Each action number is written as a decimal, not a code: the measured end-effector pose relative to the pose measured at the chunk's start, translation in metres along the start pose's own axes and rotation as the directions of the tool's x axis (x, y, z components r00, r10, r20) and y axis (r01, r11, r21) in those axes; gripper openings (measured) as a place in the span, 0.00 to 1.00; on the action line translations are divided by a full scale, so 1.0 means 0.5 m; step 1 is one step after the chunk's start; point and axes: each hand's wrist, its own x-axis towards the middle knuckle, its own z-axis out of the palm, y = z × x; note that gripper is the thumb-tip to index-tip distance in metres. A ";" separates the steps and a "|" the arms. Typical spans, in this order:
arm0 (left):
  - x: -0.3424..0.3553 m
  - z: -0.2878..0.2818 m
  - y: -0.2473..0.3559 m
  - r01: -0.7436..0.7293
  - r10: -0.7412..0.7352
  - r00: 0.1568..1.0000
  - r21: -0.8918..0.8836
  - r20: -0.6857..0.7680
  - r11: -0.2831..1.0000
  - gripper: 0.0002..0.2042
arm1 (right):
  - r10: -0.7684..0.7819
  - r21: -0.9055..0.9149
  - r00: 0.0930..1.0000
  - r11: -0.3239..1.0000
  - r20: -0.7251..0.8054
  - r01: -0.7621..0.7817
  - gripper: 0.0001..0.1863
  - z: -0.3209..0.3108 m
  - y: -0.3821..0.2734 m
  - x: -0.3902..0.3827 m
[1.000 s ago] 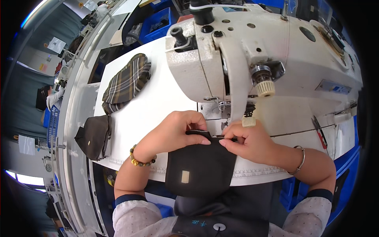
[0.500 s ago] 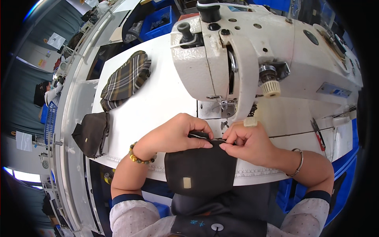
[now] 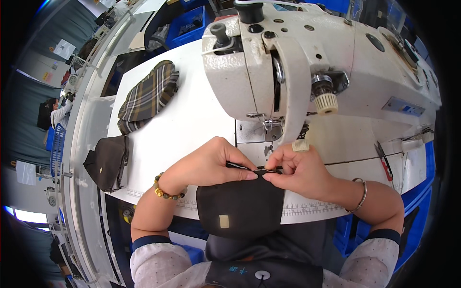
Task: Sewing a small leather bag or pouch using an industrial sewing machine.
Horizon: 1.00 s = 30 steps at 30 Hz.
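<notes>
A dark brown fabric piece [image 3: 240,204] with a small pale tag hangs over the front edge of the white sewing table. Its upper edge is pinched between thumb and fingers of my left hand [image 3: 225,163] and, close beside it, of my right hand [image 3: 297,173]. The fingertips nearly meet at that edge, where folded layers and a thin light line show. Just beyond my hands stands a white sewing machine [image 3: 269,86]; its presser foot [image 3: 272,129] is behind the fabric, apart from it. What lies between the fingertips is partly hidden.
On the table's left lie a plaid fabric piece [image 3: 150,96] and another dark brown piece [image 3: 108,163] with a pale tag. Red-handled snips [image 3: 384,162] rest at the right. A blue bin [image 3: 188,26] stands behind; a person [image 3: 60,113] sits far left.
The whole view has shifted slightly. My right fingers have moved a little along the fabric's upper edge, while both hands keep their pinch.
</notes>
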 end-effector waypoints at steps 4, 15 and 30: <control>-0.003 -0.004 0.002 -0.036 0.035 0.999 0.039 0.016 0.999 0.09 | -0.011 0.031 1.000 0.999 0.020 0.010 0.10 0.004 -0.003 0.007; 0.016 -0.059 -0.009 0.024 -0.025 0.979 0.007 0.202 1.000 0.11 | -0.224 -0.141 0.972 0.962 0.074 0.232 0.12 -0.015 0.024 0.030; 0.094 -0.084 0.006 0.030 -0.099 0.988 0.496 0.115 0.868 0.17 | -0.599 -0.767 0.728 0.278 0.332 0.578 0.17 -0.002 0.043 0.031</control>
